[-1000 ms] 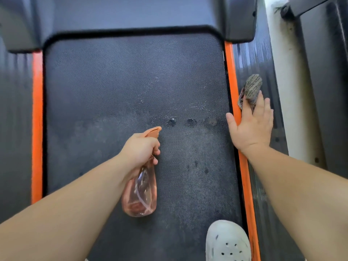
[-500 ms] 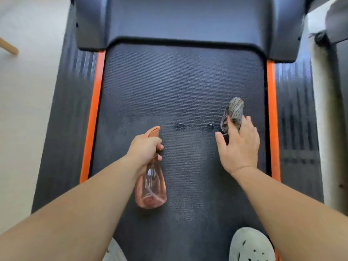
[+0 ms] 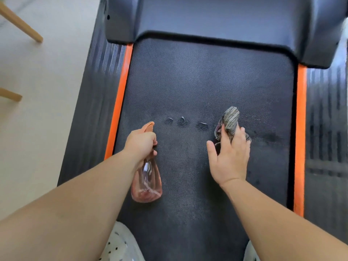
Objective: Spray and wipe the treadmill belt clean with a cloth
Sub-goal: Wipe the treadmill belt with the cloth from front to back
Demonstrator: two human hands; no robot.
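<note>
Well off the treadmill's left edge, two wooden legs (image 3: 20, 21) stand on the pale floor. Just inside the left orange strip (image 3: 120, 102), the left hand (image 3: 140, 143) is clenched around the neck of the pink spray bottle (image 3: 147, 178), nozzle pointing up the treadmill belt (image 3: 207, 81). Three wet spots (image 3: 182, 122) sit in a row mid-belt. Toward the belt's right edge, the right hand (image 3: 229, 157) presses the striped cloth (image 3: 228, 120) down with flat, extended fingers, thumb spread apart. A white shoe (image 3: 120, 245) shows at the near edge.
</note>
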